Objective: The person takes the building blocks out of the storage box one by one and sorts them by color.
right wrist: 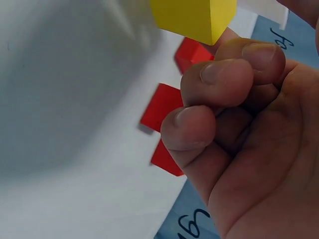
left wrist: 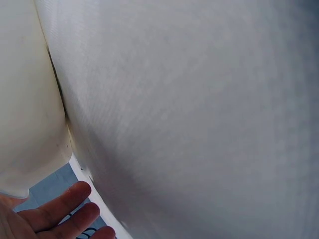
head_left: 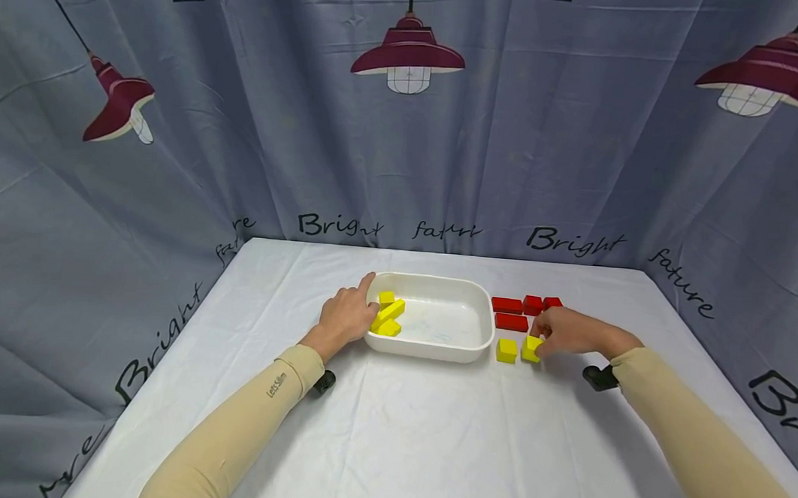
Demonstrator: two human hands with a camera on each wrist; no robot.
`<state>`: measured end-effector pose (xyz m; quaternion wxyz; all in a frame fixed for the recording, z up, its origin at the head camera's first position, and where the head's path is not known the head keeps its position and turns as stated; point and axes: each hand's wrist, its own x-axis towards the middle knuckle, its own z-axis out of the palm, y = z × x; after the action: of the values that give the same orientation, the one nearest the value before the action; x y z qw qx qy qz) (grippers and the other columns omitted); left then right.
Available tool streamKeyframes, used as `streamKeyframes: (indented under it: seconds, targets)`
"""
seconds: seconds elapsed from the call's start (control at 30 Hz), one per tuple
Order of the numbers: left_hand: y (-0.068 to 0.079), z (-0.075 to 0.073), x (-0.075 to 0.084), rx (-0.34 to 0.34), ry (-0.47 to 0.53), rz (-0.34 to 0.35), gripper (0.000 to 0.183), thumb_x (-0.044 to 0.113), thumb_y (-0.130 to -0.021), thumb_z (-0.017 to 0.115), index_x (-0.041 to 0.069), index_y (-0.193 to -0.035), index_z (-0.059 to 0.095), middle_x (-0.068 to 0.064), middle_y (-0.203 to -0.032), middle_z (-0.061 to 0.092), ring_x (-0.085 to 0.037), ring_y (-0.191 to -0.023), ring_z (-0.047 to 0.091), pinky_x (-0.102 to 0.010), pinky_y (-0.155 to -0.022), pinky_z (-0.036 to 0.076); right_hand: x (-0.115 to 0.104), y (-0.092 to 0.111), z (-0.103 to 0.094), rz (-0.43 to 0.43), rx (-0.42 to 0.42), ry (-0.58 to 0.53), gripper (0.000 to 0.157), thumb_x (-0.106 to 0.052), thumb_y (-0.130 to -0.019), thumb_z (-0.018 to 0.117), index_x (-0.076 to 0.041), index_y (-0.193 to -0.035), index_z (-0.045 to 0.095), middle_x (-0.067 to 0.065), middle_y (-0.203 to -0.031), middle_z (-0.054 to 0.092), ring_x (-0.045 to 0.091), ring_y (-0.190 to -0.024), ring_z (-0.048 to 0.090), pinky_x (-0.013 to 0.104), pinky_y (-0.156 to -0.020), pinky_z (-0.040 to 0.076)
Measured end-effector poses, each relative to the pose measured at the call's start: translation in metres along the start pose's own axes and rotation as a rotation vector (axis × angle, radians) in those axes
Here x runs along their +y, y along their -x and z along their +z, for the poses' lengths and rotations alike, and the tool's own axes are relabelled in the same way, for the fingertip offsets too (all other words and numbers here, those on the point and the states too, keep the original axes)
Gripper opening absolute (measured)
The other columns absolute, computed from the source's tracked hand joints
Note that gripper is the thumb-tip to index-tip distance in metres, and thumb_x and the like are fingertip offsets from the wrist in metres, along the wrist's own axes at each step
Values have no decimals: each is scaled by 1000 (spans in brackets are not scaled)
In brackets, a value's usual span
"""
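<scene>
A white plastic tray (head_left: 441,350) stands on the cloth, with several yellow blocks (head_left: 389,327) in its left end. My left hand (head_left: 346,318) holds the tray's left side, thumb over the rim and index finger along the corner; in the left wrist view the other fingers (left wrist: 75,219) extend loosely beside the tray wall. To the right of the tray, my right hand (head_left: 571,332) pinches a yellow block (right wrist: 192,17) between thumb and fingertips. The remaining fingers curl inward in the right wrist view. Another yellow block (head_left: 506,351) sits just left of the pinched one.
Several red blocks lie behind the right hand, among them a long one (head_left: 511,322) and a short one (head_left: 533,305). A white cloth (head_left: 416,438) covers the table. Grey printed curtains (head_left: 276,145) hang behind and at both sides.
</scene>
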<state>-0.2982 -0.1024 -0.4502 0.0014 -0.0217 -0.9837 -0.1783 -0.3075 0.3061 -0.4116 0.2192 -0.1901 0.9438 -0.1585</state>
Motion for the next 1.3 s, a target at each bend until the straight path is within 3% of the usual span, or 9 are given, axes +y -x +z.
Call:
streamKeyframes:
  seconds: [0.3, 0.8, 1.03, 1.3]
  targets:
    - [-1, 1, -1, 9, -6, 4, 66, 37, -99, 43, 25, -161, 23, -15, -135, 62, -32, -121, 59, -50, -96, 51, 0, -5, 10, 9, -6, -1, 25, -20, -78, 80, -11, -100, 73, 2, -81, 59, 18, -78, 53, 32, -67, 45]
    - [-1, 3, -2, 12, -9, 8, 66, 37, -99, 43, 25, -161, 22, -16, -135, 62, -32, -120, 60, -49, -94, 52, -2, -2, 6, 10, 2, 18, 37, -24, -77, 84, -9, -109, 75, 2, -86, 62, 19, -83, 54, 31, -68, 49]
    - [-1, 2, -2, 17, -9, 7, 66, 37, -99, 43, 26, -161, 22, -16, -135, 62, -32, -120, 60, -49, -94, 52, -16, -2, -7, -34, 41, 39, 24, -22, -82, 78, -12, -104, 75, 3, -80, 57, 19, -80, 51, 31, -64, 44]
    - [0, 2, -1, 14, -4, 4, 67, 37, -99, 42, 25, -161, 22, -15, -134, 62, -32, -119, 60, -50, -95, 51, -41, -10, -21, -85, 62, 9, 28, -20, -86, 76, -6, -110, 73, 3, -77, 60, 18, -73, 53, 30, -63, 46]
